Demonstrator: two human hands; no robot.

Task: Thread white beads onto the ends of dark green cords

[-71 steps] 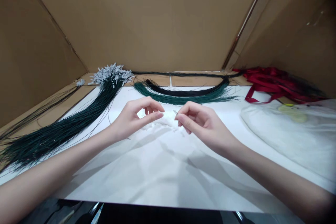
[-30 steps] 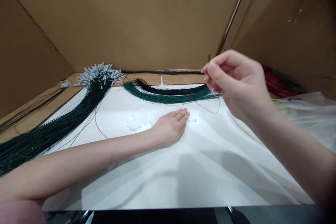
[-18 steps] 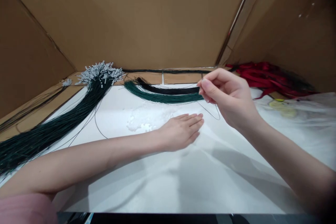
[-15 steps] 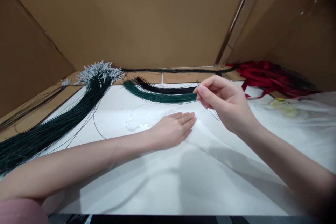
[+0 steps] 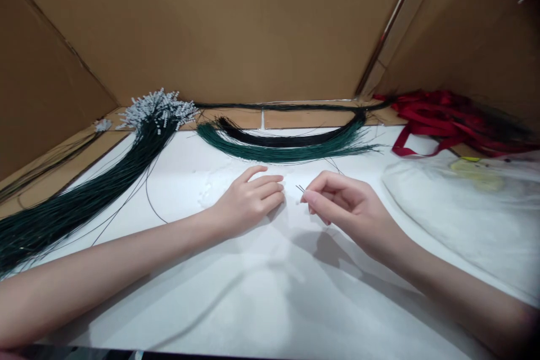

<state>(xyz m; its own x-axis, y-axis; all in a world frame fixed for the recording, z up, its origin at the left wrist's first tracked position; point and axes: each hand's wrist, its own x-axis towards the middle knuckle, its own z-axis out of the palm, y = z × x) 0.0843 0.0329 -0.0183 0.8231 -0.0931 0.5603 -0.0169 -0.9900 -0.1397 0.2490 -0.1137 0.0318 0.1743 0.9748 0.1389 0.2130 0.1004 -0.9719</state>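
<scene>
My right hand (image 5: 343, 199) pinches thin dark wire (image 5: 300, 188) between thumb and forefinger. Two short ends stick out to the left of the fingertips; the rest is hidden by the hand. To the left of it, my left hand (image 5: 253, 197) is open and palm down over the white board, its fingers spread toward the wire ends. Small white beads (image 5: 207, 191) lie on the board beside and partly behind my left hand. Beyond both hands curve a bundle of green wires (image 5: 270, 153) and a bundle of black wires (image 5: 270, 138).
A thick bundle of dark green wires (image 5: 105, 185) with white beaded tips (image 5: 158, 111) runs down the left side. Red ribbon (image 5: 439, 124) is heaped at the back right, with a clear plastic bag (image 5: 459, 208) in front. Cardboard walls (image 5: 236, 28) enclose the back and sides.
My right hand has come down and toward me from the green wire bundle, with wire ends now showing. My left hand has drawn back leftward and its fingers have spread.
</scene>
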